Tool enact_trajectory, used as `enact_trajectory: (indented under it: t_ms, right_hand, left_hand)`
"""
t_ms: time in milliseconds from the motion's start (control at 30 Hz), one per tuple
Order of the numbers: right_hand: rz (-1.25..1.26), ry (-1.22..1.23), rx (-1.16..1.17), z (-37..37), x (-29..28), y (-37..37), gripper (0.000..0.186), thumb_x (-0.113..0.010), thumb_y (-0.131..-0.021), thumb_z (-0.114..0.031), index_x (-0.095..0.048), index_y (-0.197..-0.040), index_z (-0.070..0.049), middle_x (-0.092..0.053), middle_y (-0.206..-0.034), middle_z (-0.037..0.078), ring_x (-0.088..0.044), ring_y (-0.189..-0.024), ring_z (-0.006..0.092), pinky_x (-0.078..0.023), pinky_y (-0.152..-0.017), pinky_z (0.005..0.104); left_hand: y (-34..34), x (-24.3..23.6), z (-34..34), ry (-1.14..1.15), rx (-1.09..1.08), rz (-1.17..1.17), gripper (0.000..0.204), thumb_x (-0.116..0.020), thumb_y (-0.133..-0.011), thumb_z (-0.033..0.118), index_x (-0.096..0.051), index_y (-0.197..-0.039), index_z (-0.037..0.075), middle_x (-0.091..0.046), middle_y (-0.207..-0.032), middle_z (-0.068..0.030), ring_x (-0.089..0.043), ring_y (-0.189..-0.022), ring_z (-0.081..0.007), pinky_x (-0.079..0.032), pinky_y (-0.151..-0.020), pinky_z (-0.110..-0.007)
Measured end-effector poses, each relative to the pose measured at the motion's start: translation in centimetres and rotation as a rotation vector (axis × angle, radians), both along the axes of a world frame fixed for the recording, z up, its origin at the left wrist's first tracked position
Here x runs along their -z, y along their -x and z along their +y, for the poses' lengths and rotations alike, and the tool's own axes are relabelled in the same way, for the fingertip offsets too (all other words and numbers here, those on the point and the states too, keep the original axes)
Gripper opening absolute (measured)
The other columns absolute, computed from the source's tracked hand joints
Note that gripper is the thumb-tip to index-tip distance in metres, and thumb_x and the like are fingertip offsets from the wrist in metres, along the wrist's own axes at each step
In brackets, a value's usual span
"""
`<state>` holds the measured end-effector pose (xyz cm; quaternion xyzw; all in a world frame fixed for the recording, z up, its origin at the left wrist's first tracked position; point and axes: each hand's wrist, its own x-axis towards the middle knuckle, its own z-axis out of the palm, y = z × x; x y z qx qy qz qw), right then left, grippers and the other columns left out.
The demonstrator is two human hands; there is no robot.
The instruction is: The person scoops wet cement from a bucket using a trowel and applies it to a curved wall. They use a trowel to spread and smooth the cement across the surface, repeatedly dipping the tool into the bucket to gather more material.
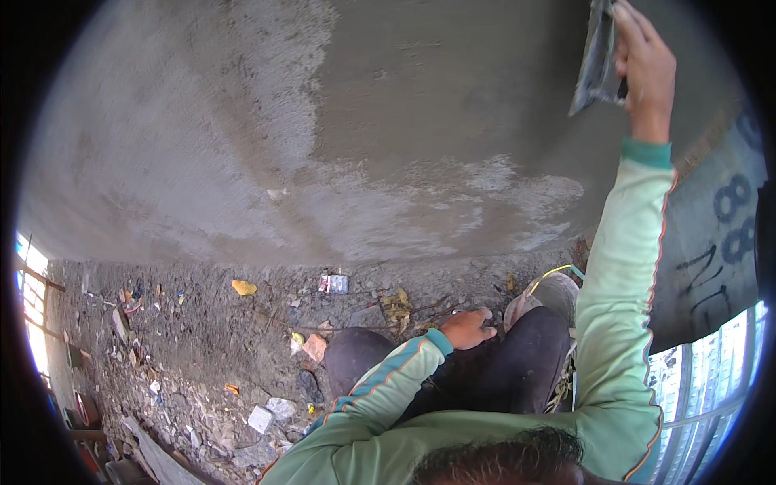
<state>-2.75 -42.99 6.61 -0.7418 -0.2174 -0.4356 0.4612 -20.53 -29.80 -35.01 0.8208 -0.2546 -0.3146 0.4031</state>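
My right hand (643, 73) is raised at the upper right, closed on the handle of a flat metal trowel (588, 77), which is at the surface of a plastered wall (436, 97). The plaster around the trowel is dark and smooth, with a paler, rougher area to the left and patchy streaks below. My left hand (467, 328) is low in front of me by my dark-trousered knees, open with its fingers slightly bent and nothing visible in it.
A pail (525, 291) with a yellow strip at its rim stands beside my right knee. Rubble, leaves and litter cover the ground (194, 339) along the wall's foot. A dark marked board (703, 283) and corrugated sheeting (703, 388) are at the right, a wooden frame at the far left.
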Motion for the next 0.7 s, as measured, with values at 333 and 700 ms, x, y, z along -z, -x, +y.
enact_trajectory:
  t_ms: [333,700]
  right_hand:
    - [-0.254,1.194,0.057,20.6,28.4,0.5,0.035,-0.062,-0.097,-0.026,-0.068,-0.127,-0.010,-0.061,-0.058,0.005,-0.061,-0.044,0.0237,-0.045,-0.035,0.0399]
    - [-0.440,1.091,0.246,2.9,12.8,1.1,0.036,-0.072,-0.093,-0.022,-0.071,-0.129,-0.025,-0.068,-0.071,-0.003,-0.064,-0.059,0.0142,-0.042,-0.053,0.0324]
  left_hand:
    - [0.6,-0.1,-0.2,0.169,-0.044,0.021,0.053,-0.064,-0.098,0.040,-0.057,-0.137,0.005,-0.066,-0.132,-0.0221,-0.062,-0.124,-0.0399,-0.049,-0.103,-0.047]
    - [1.7,-3.1,2.7,0.044,-0.096,-0.007,0.056,-0.063,-0.099,0.042,-0.055,-0.140,0.006,-0.066,-0.133,-0.0215,-0.062,-0.123,-0.0416,-0.049,-0.105,-0.047]
